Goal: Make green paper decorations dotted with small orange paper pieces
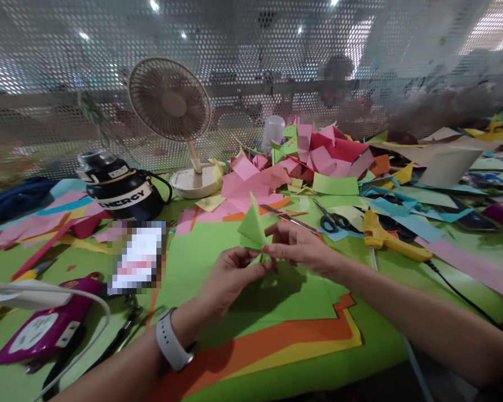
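A folded piece of light green paper (252, 228) stands up between my two hands, its pointed tip upward. My left hand (233, 274), with a white watch (172, 340) at the wrist, pinches its lower part between thumb and fingers. From the other side my right hand (297, 244) has its thumb and fingertips closed on the paper's right edge. Below both hands lies a large green sheet (209, 301), on top of orange paper (251, 352) and yellow paper (354, 336). My fingers hide the bottom of the folded piece.
Scissors (334, 219) and a yellow glue gun (392, 237) lie to the right. Behind is a heap of pink paper (251, 181). A fan (171, 106), a black bottle (121, 192), a phone (138, 258) and a purple power strip (46, 324) stand or lie left.
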Available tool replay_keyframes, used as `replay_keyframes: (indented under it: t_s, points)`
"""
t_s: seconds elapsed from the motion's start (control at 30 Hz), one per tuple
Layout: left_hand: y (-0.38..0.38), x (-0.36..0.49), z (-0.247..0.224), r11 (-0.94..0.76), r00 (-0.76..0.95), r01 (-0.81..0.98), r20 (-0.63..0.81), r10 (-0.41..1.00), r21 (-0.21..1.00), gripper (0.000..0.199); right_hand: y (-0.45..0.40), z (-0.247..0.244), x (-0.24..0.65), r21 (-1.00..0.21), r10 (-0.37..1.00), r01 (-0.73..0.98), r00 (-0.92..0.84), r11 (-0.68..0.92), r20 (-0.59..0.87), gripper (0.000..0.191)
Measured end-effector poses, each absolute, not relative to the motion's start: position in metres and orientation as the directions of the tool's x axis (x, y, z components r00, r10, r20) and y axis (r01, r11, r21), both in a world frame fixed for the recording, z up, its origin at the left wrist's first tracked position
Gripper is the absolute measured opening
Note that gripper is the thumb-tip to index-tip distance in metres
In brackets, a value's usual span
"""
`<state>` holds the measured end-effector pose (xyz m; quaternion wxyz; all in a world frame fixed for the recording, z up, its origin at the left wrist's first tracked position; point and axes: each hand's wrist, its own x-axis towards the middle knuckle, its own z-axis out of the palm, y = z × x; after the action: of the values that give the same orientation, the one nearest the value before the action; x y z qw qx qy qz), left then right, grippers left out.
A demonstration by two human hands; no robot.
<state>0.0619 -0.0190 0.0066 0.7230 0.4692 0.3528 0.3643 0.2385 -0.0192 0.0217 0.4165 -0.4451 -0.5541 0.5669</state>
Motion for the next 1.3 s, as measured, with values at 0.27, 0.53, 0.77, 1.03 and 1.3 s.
replay_keyframes:
  t_s: [0.27,0.53,0.77,1.03,1.3]
  points:
    - [-0.010,0.049,0.006,0.227,0.607,0.133,-0.260,0.751,0.965,0.016,-0.016,0.024,0.243,-0.991,0.979,-0.104,-0.192,-0.089,-0.068,0.038]
    - [0.024,0.022,0.029,0.161,0.547,0.150,-0.217,0.809,0.976,0.012,-0.007,0.028,0.261,-0.996,0.994,-0.067,-0.100,-0.058,-0.051,0.030]
    - [0.035,0.013,0.034,-0.020,0.397,0.091,-0.018,0.918,0.996,0.014,-0.006,0.029,0.267,-0.981,0.925,0.060,-0.327,-0.182,-0.191,0.026]
    - [0.037,0.017,0.027,0.267,0.443,-0.275,-0.124,0.888,0.924,0.038,-0.006,0.025,0.260,-0.967,0.911,-0.003,-0.337,-0.254,-0.238,0.033]
    - [0.013,0.043,0.007,0.323,0.471,-0.300,-0.155,0.868,0.898,0.017,-0.019,0.022,0.240,-0.944,0.872,-0.026,-0.393,-0.329,-0.293,0.033]
